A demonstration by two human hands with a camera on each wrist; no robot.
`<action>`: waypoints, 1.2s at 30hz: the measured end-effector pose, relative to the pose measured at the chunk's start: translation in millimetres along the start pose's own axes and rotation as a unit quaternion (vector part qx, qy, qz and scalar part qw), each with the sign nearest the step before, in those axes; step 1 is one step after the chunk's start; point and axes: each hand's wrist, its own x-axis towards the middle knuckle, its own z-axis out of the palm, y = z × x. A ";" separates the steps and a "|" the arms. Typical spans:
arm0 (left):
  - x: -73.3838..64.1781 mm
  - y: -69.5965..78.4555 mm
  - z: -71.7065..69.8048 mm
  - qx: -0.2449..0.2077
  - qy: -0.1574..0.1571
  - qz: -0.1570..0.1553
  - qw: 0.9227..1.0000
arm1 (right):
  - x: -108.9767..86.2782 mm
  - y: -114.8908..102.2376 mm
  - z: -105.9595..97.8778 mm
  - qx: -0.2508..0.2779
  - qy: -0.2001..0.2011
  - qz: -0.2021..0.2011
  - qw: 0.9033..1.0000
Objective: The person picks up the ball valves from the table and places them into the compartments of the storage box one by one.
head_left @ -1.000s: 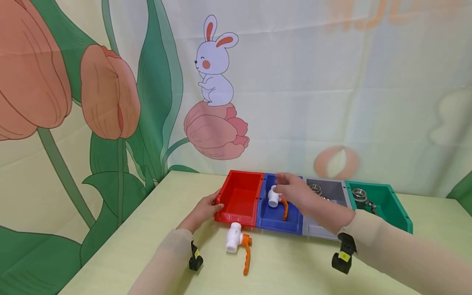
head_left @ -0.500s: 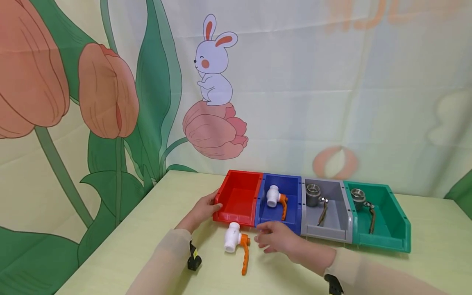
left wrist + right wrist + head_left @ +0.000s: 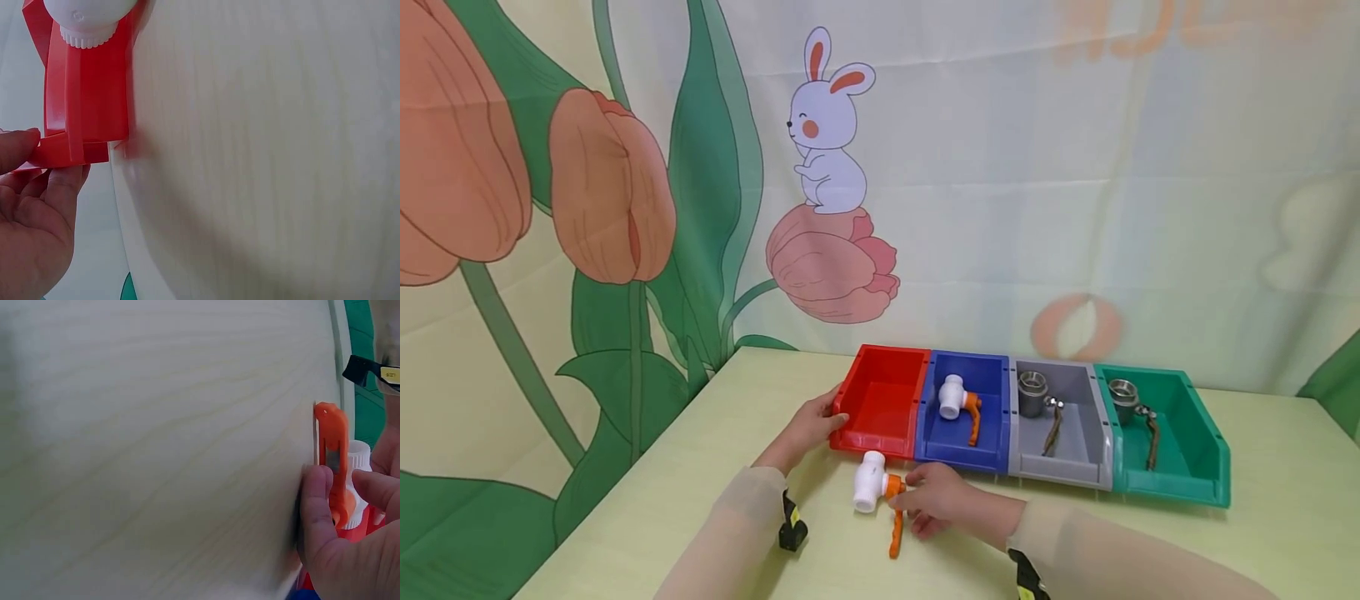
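Note:
A white plastic ball valve point(image 3: 870, 483) with an orange lever handle point(image 3: 896, 537) lies on the table in front of the bins. My right hand point(image 3: 942, 500) is at the handle's upper end and partly covers it. In the right wrist view, a fingertip point(image 3: 322, 481) is against or close beside the orange handle point(image 3: 337, 434), and the thumb is on its other side; contact by the thumb is unclear. My left hand point(image 3: 811, 425) grips the left wall of the red bin point(image 3: 880, 408), thumb on the inner side and fingers outside, as the left wrist view shows.
Right of the red bin stand a blue bin point(image 3: 1000, 454) holding a similar white valve point(image 3: 952, 398), a grey bin point(image 3: 1086, 475) and a green bin point(image 3: 1210, 492). Metal valves point(image 3: 1033, 396) with brownish levers lie in the last two. A printed cloth point(image 3: 985, 208) hangs behind the table.
My right hand has come out from over the blue bin, moving left and towards me to the loose valve's handle. The left hand keeps its grip on the red bin.

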 end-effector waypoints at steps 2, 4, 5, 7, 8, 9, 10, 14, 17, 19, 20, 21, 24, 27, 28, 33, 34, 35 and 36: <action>0.0 -0.2 0.3 0.001 -0.001 -0.001 1.000 | 2.1 -1.2 2.3 -0.014 0.004 -0.007 1.000; 0.2 0.0 0.4 0.002 -0.002 0.000 1.000 | 4.2 -2.3 4.8 -0.019 0.011 -0.012 1.000; 0.2 0.3 0.3 0.001 -0.002 0.000 1.000 | 5.3 -2.7 6.0 -0.019 0.015 -0.016 1.000; 0.4 0.3 -0.2 0.002 -0.001 0.000 1.000 | 6.0 -3.6 8.3 -0.020 0.025 -0.019 0.999; 0.1 0.6 -0.5 0.002 -0.002 0.001 1.000 | 6.1 -4.3 9.4 -0.018 0.031 -0.019 0.999; 0.0 0.7 -0.9 0.002 -0.002 0.002 1.000 | 6.2 -4.4 10.2 -0.017 0.036 -0.019 0.999; -0.4 1.0 -1.2 0.001 -0.002 0.003 1.000 | 6.1 -4.6 10.8 -0.014 0.040 -0.020 0.999; -1.3 0.6 -1.5 0.000 -0.006 0.005 1.000 | 6.1 -5.2 12.1 -0.007 0.048 -0.020 0.999; -2.0 0.9 -0.9 -0.002 -0.009 0.004 1.000 | 6.2 -5.5 12.7 -0.010 0.053 -0.022 0.998; -2.6 1.8 -1.0 0.000 -0.009 0.003 1.000 | 6.2 -6.4 13.1 -0.017 0.057 -0.024 0.998; -2.9 2.2 -1.2 -0.001 -0.010 0.003 1.000 | 6.3 -7.1 13.4 -0.019 0.059 -0.024 0.998; -3.4 2.7 -1.5 -0.001 -0.009 0.002 1.000 | 6.5 -7.6 13.7 -0.021 0.061 -0.025 0.998; -3.1 3.5 -2.5 0.000 -0.009 0.000 1.000 | 7.5 -10.5 14.2 -0.023 0.067 -0.025 0.997; -2.2 3.3 -2.6 -0.004 -0.006 -0.001 1.000 | 8.1 -13.5 14.7 -0.018 0.074 -0.027 0.997; -1.7 2.8 -2.3 -0.004 -0.006 -0.001 1.000 | 8.0 -14.6 14.8 -0.014 0.076 -0.027 0.997; -0.8 1.7 -1.3 -0.005 -0.005 -0.002 1.000 | 6.4 -18.2 15.2 -0.005 0.071 -0.024 0.997; -0.9 1.5 -1.1 -0.003 -0.006 -0.003 1.000 | 6.1 -18.5 15.4 -0.004 0.068 -0.025 0.997; -1.0 1.5 -0.9 -0.004 -0.006 -0.003 1.000 | 5.8 -18.8 15.5 -0.003 0.064 -0.026 0.998; -1.2 1.6 -0.8 -0.004 -0.005 -0.003 1.000 | 5.3 -19.1 15.7 -0.003 0.061 -0.026 0.998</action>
